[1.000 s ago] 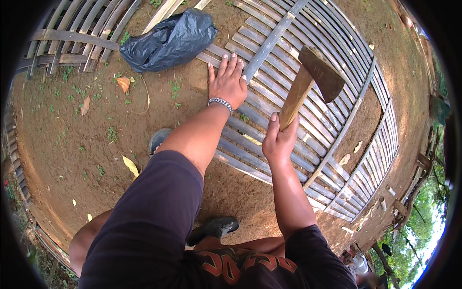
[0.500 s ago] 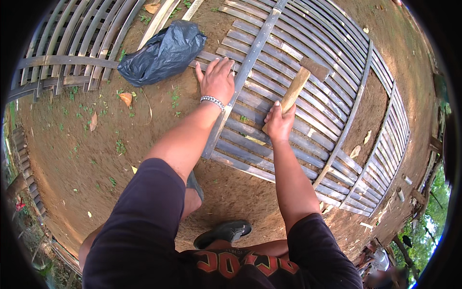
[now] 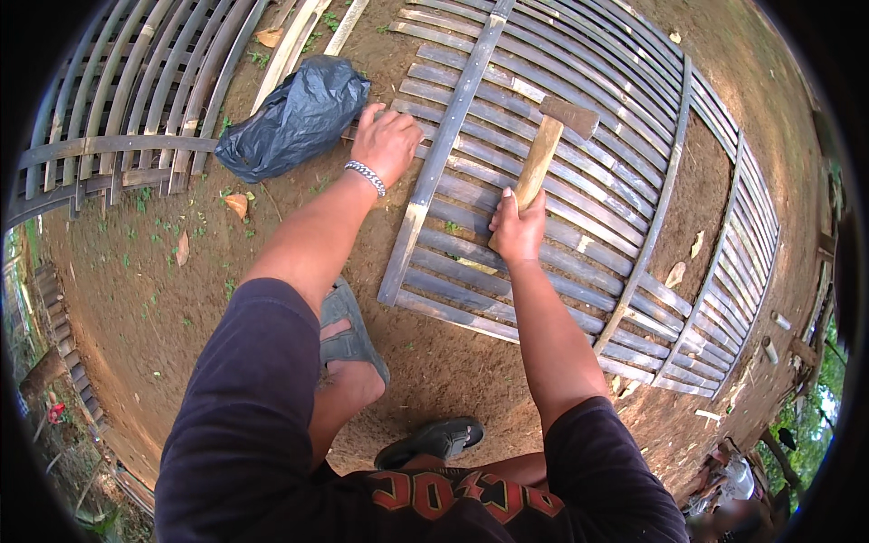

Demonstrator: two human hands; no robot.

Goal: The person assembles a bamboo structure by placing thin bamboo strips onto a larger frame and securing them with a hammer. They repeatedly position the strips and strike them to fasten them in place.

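Note:
My right hand is closed around the light wooden handle of a hatchet. Its rusty brown head points away from me, above the slats. Under it lies a panel of grey, weathered bamboo slats joined by crosspieces. My left hand, with a chain bracelet at the wrist, is over a slat end sticking out past the left crosspiece. Its fingers are bent but apart, and their tips are partly hidden. Just left of it rests a black plastic bag; what it holds is hidden.
Another slatted panel lies at the far left, with loose pale strips beside it. Dry leaves dot the brown dirt. My sandalled feet are close to the panel's near edge. Short pale tube pieces lie at the right.
My left hand has shifted left toward the bag, and its spread fingers have bent. The hatchet stays in my right hand, moved slightly left. More of my left foot shows.

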